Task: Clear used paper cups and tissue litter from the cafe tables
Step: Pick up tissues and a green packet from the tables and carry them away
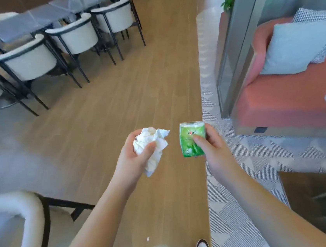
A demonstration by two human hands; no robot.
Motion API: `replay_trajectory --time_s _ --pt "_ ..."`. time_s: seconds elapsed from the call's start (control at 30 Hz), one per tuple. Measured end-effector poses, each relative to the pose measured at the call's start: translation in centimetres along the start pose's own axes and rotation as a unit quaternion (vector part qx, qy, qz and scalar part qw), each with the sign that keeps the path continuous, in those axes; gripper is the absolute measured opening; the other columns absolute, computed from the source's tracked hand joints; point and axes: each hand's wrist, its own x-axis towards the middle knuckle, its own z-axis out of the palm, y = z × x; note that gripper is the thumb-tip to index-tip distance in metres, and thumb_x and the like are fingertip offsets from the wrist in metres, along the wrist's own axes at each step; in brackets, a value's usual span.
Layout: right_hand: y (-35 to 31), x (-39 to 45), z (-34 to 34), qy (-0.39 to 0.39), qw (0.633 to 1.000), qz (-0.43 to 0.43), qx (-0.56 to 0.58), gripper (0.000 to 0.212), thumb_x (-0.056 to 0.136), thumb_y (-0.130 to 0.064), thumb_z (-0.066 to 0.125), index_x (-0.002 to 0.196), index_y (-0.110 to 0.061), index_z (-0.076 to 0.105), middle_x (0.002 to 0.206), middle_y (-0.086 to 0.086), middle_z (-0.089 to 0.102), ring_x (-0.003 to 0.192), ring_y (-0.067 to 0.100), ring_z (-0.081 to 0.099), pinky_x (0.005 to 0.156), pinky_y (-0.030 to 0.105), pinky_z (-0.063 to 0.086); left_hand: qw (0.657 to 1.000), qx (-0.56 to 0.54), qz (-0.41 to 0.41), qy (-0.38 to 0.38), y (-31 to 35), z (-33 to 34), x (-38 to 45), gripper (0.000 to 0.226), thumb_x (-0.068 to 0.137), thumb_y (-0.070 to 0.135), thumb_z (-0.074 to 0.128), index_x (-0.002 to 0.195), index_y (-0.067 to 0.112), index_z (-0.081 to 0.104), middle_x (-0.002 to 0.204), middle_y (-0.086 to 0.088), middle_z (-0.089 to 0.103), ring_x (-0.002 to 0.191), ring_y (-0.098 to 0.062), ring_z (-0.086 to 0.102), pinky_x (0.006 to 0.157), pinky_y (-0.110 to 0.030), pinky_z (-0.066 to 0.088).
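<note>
Bright, even daylight fills the room, strongest from the right by the glass panel (pixel 249 32). Pale glare washes over the glass table tops (pixel 30 18) at upper left. Soft shadows sit under the white chairs (pixel 29 59). Wide-angle bending curves the floor boards (pixel 133 86) and the edges. Corners smear with blur; the centre is sharper, though mildly soft.

Count, placed relative to wooden floor strip (pixel 134 90):
- Hands: two, above strip. Left hand (pixel 133 157), right hand (pixel 213 144).
- Crumpled white tissue (pixel 152 145): one, in left hand.
- Green tissue packet (pixel 192 139): one, in right hand.
- White chairs: at least five left of strip; nearest chair (pixel 17 221) at lower left.
- Cushions on pink sofa (pixel 289 98), right of strip: two seen.
- White scrap (pixel 148 239) on strip: one.
</note>
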Motion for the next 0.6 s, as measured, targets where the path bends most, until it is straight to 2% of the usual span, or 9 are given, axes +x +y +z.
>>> replay_trajectory --time_s 0.1,0.23,0.37,0.47,0.6 --pt "-0.5 5.7 0.5 -0.007 1.0 -0.006 0.002 0.024 0.09 -0.024 0.058 0.102 -0.042 0.07 0.096 -0.014 0.073 0.09 0.002 0.068 0.069 0.018 0.053 1.0 0.006 0.008 -0.004 0.4 -0.2 5.5 0.036 0.087 0.036 0.068 0.122 0.033 0.061 0.109 0.01 0.076 0.095 -0.006 0.074 0.07 -0.017 0.055" --pt "0.1 13.8 1.5 0.003 1.0 0.007 0.003 0.025 0.089 -0.025 0.059 0.111 -0.034 0.068 0.097 -0.013 0.074 0.089 0.002 0.069 0.066 0.017 0.053 1.0 0.004 0.006 0.001 0.2 -1.3 13.4 0.032 0.085 0.04 0.07 0.117 0.041 0.063 0.11 0.01 0.075 0.098 -0.008 0.073 0.072 -0.019 0.056" --pt "0.5 22.9 3.3 -0.001 1.0 0.006 -0.01 0.031 0.089 -0.022 0.057 0.1 -0.048 0.07 0.095 -0.016 0.074 0.087 0.001 0.07 0.064 0.016 0.053 1.0 -0.006 0.018 0.009 0.3 -3.4 22.1 0.04 0.079 0.051 0.071 0.117 0.042 0.063 0.11 0.01 0.075 0.097 -0.007 0.073 0.072 -0.016 0.054" --pt "0.2 29.1 4.8 0.015 1.0 0.016 -0.015 0.03 0.087 -0.023 0.058 0.101 -0.047 0.07 0.095 -0.015 0.074 0.085 0.002 0.07 0.06 0.018 0.052 0.999 -0.014 0.014 0.025 1.1 -5.3 28.4 0.04 0.081 0.047 0.071 0.119 0.038 0.062 0.109 0.009 0.075 0.096 -0.008 0.073 0.071 -0.017 0.055" --pt "-0.7 36.5 5.6 0.021 0.999 0.015 -0.025 0.028 0.09 -0.023 0.058 0.108 -0.041 0.069 0.099 -0.011 0.074 0.09 0.006 0.07 0.065 0.021 0.054 1.0 -0.006 0.014 0.019 2.8 -6.9 37.0 0.045 0.08 0.049 0.068 0.122 0.036 0.06 0.11 0.008 0.075 0.096 -0.01 0.074 0.068 -0.021 0.055"
